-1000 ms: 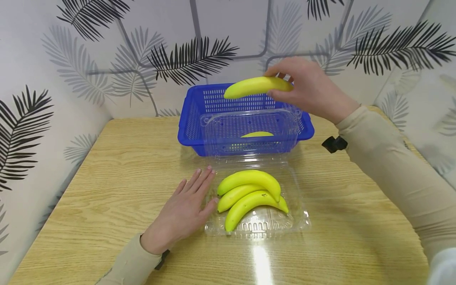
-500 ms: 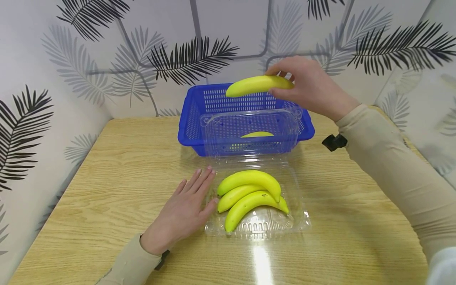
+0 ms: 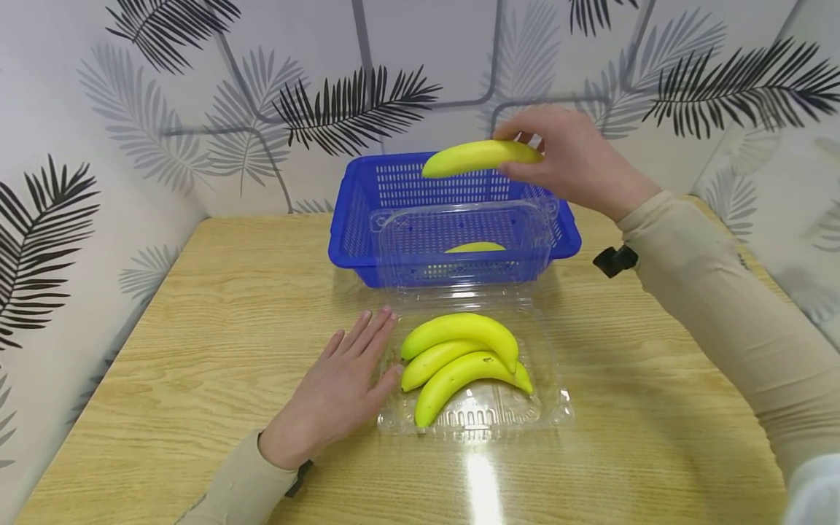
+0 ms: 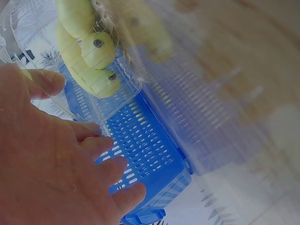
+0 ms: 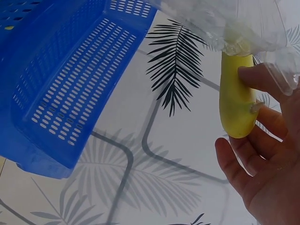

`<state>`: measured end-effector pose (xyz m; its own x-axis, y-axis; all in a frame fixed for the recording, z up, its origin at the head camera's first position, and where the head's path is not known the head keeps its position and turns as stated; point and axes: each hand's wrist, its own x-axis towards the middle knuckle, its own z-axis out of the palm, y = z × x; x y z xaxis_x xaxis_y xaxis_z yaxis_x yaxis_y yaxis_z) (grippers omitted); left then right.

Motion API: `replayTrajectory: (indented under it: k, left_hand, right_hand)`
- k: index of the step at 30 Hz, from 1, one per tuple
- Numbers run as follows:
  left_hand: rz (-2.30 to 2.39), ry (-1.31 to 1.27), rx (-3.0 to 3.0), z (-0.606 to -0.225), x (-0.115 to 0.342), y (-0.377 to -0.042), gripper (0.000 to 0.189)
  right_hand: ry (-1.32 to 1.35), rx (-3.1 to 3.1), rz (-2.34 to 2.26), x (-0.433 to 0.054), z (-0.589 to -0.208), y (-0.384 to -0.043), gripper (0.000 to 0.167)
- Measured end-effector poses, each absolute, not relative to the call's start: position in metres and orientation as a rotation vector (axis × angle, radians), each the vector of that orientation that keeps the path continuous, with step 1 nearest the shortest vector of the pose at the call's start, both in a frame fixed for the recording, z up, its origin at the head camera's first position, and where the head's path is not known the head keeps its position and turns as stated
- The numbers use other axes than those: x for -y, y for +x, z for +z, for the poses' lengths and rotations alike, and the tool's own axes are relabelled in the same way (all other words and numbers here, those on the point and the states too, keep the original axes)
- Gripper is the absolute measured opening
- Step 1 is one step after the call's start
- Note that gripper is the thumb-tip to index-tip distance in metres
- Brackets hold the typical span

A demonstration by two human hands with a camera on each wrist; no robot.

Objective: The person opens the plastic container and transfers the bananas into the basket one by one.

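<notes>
A yellow banana [image 3: 472, 157] hangs above the blue basket [image 3: 341, 219], pinched near its right end by my right hand [image 3: 567, 157]; the right wrist view shows thumb and fingers on either side of this banana [image 5: 236, 93]. My left hand [image 3: 335, 390] lies with straight fingers at the left edge of a clear plastic clamshell box [image 3: 547, 364], its thumb by the fruit. Inside the box rest three bananas [image 3: 459, 328], side by side. Another banana [image 3: 475, 248] is partly visible in the basket through the clear raised lid [image 3: 394, 248].
The basket stands at the back of the wooden table [image 3: 230, 292], against a leaf-patterned wall [image 3: 446, 51]. The clamshell's lid stands up in front of the basket and overlaps its front rim in the head view.
My right hand has shifted slightly to the right with the banana, still above the basket. The left hand and the bananas in the box have stayed in place.
</notes>
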<state>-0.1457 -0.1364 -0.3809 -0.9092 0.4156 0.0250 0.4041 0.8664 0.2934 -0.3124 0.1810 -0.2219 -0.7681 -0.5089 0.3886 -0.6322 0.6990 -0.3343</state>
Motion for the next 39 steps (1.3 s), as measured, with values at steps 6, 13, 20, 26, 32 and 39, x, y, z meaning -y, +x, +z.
replayTrajectory:
  k: [6, 13, 20, 26, 32, 39]
  left_hand:
    - [0.449, 0.661, -3.001, -0.381, 0.137, -0.146, 0.065]
    - [0.446, 0.667, -3.002, -0.381, 0.137, -0.146, 0.065]
    - [0.462, 0.674, -3.009, -0.381, 0.137, -0.146, 0.064]
    - [0.470, 0.672, -3.008, -0.381, 0.137, -0.146, 0.064]
    - [0.488, 0.672, -3.004, -0.380, 0.136, -0.146, 0.064]
    - [0.474, 0.658, -2.991, -0.380, 0.136, -0.145, 0.065]
  right_hand:
    - [0.881, 2.668, 0.675, -0.182, -0.227, -0.318, 0.035]
    - [0.821, 2.697, 0.696, -0.185, -0.233, -0.325, 0.035]
    - [0.800, 2.714, 0.713, -0.186, -0.237, -0.331, 0.036]
    - [0.818, 2.717, 0.732, -0.185, -0.242, -0.337, 0.034]
    - [0.811, 2.748, 0.758, -0.186, -0.252, -0.343, 0.032]
    - [0.822, 2.772, 0.762, -0.184, -0.263, -0.349, 0.031]
